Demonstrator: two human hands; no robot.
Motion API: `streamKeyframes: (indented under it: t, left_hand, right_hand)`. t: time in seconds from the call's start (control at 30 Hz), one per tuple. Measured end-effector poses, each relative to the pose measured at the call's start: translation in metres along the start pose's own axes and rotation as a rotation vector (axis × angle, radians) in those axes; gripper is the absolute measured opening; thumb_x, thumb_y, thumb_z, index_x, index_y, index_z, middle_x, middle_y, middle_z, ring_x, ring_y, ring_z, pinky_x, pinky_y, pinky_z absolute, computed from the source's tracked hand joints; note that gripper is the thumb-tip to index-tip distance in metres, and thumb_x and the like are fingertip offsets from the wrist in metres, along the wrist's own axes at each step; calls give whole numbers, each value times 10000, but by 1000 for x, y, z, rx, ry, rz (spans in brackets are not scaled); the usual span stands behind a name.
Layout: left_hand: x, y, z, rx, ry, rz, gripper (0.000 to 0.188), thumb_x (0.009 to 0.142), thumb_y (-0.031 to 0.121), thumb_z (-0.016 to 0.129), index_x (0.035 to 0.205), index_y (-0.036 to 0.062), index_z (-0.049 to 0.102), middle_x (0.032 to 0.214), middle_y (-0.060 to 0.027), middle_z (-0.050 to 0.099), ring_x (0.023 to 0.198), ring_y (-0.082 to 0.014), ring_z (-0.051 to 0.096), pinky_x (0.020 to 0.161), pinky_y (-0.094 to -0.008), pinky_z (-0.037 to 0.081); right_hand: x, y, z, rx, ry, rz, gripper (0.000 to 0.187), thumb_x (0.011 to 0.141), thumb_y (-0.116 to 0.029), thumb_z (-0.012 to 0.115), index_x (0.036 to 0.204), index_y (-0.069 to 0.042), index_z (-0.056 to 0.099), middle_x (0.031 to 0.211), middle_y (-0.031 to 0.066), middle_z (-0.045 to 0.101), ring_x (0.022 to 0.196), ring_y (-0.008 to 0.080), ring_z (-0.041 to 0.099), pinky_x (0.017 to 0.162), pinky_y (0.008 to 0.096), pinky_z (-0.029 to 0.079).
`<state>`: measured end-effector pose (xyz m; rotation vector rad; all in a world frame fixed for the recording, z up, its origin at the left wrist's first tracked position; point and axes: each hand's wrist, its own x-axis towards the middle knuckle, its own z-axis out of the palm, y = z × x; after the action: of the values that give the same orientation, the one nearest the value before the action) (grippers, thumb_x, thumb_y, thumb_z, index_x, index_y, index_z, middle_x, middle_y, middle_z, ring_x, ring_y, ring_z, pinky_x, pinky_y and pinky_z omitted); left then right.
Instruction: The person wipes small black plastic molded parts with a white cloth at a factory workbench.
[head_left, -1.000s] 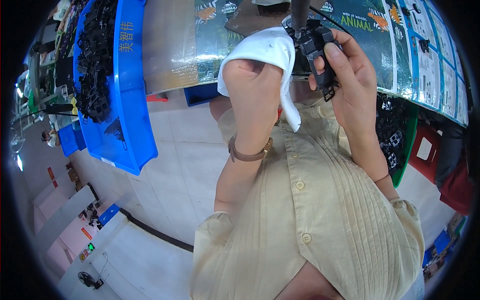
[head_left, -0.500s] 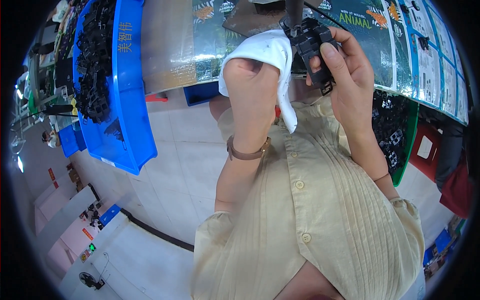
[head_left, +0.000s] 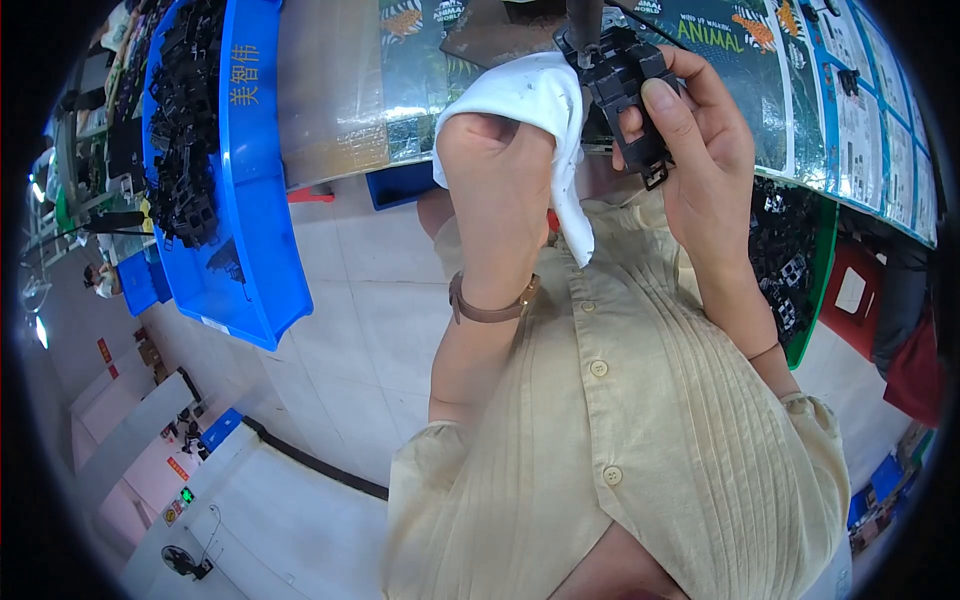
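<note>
Black part [head_left: 622,82]: a blocky plastic piece with open slots and a small loop at its lower end; it sits at one o'clock, in the right hand, above the near edge of the table.
Right hand [head_left: 703,150]: at two o'clock, partly closed, the thumb pressed on the part's face and the fingers wrapped round behind it.
Rod [head_left: 584,28]: dark and upright, coming down at eleven o'clock of the part; whether the two touch cannot be told.
White cloth [head_left: 525,95]: at twelve o'clock, draped over the left hand, its right side against or just beside the part, one corner hanging toward six o'clock.
Left hand [head_left: 500,185]: curled nearly closed, gripping the cloth; its fingertips are hidden underneath.
Strap [head_left: 490,311]: brown, round the left wrist.
Table [head_left: 330,100]: spans eleven to two o'clock, with printed sheets and a plain brown stretch.
Dark plate [head_left: 500,38]: on the table at twelve o'clock, beyond the cloth.
Blue tray [head_left: 252,190]: at ten o'clock, holding a heap of black pieces [head_left: 190,120].
Green crate [head_left: 824,285]: at three o'clock, below the table edge, filled with similar pieces.
Red stool [head_left: 850,310]: also at three o'clock, just outside the crate.
</note>
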<state>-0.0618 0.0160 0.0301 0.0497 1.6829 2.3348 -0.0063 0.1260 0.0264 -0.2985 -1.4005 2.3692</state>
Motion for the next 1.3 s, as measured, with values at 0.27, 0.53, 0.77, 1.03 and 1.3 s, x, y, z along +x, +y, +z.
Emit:
streamKeyframes:
  t: [0.27, 0.53, 0.77, 1.03, 1.3]
  left_hand:
    - [1, 0, -1, 9, 12, 20, 114, 783, 50, 558, 840, -45, 587, 737, -28, 576, 626, -59, 502, 509, -186, 388]
    - [2, -3, -8, 179, -78, -14, 143, 815, 44, 513, 918, -47, 556, 834, -79, 599, 705, -115, 575, 591, -222, 462]
    - [-2, 3, -10, 234, -196, -120, 130, 802, 32, 529, 897, -46, 569, 803, -68, 603, 679, -102, 567, 600, -219, 455]
    - [-29, -12, -12, -97, -47, -55, 153, 823, 66, 522, 941, -28, 547, 788, -50, 591, 637, -82, 559, 529, -187, 441]
    - [-28, -11, -19, -297, -100, -229, 210, 868, 157, 442, 971, -4, 531, 854, -67, 583, 719, -122, 581, 588, -232, 481]
  right_hand:
    - [0, 1, 1, -25, -9, -8, 218, 849, -90, 505, 1024, 26, 447, 837, 54, 542, 709, 77, 524, 578, 221, 487]
    - [-5, 4, -3, -78, 32, 0, 217, 847, -79, 504, 1025, 31, 447, 869, 51, 542, 733, 77, 520, 594, 211, 475]
    - [-21, 6, -8, -286, 34, -50, 238, 831, -47, 513, 1039, 30, 425, 883, 61, 543, 726, 81, 520, 643, 204, 441]
    - [-27, 3, -9, -186, -33, -68, 252, 836, -66, 506, 1051, 27, 413, 885, 67, 542, 706, 88, 525, 645, 210, 450]
    - [-27, 5, -10, -52, -102, -21, 268, 837, -87, 515, 1047, 38, 405, 874, 77, 532, 700, 91, 520, 632, 214, 452]
